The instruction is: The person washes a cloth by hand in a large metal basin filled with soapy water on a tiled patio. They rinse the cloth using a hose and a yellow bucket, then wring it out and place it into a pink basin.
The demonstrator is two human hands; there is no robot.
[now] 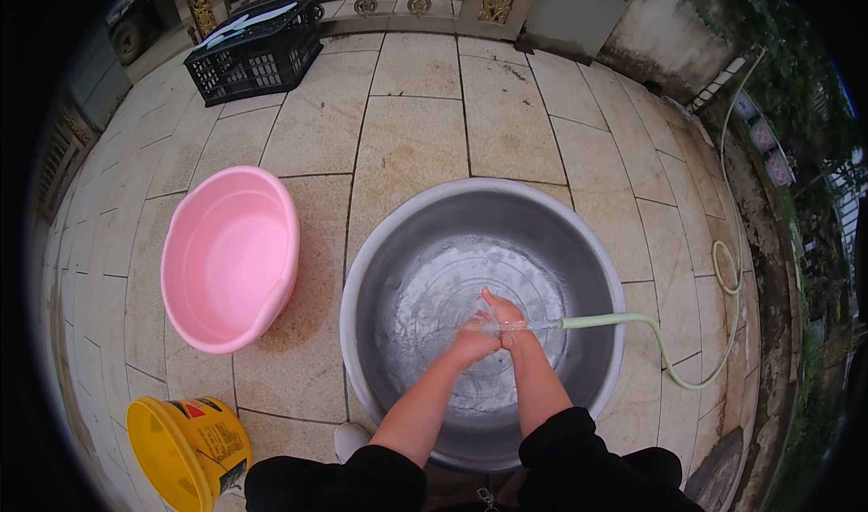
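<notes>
A large round metal basin [380, 254] sits on the paving before me, with shallow clear water [434, 288] over its bottom. Above that water my left hand [477, 339] and my right hand [507, 318] meet near the basin's middle. Water from the light green hose [593, 320] streams leftward onto them. The hose lies over the basin's right rim, its end apart from my hands. I see no object in either hand. A digit of the right hand stands out from the rest; splashing water and blur hide the left fingers.
Left of the basin is a pink plastic tub [247, 261]; a yellow bucket [169, 451] with printed labels is nearer me. A black plastic crate [254, 64] stands by the metal gate [407, 3]. The hose loops across stone paving [413, 139] toward plants at right.
</notes>
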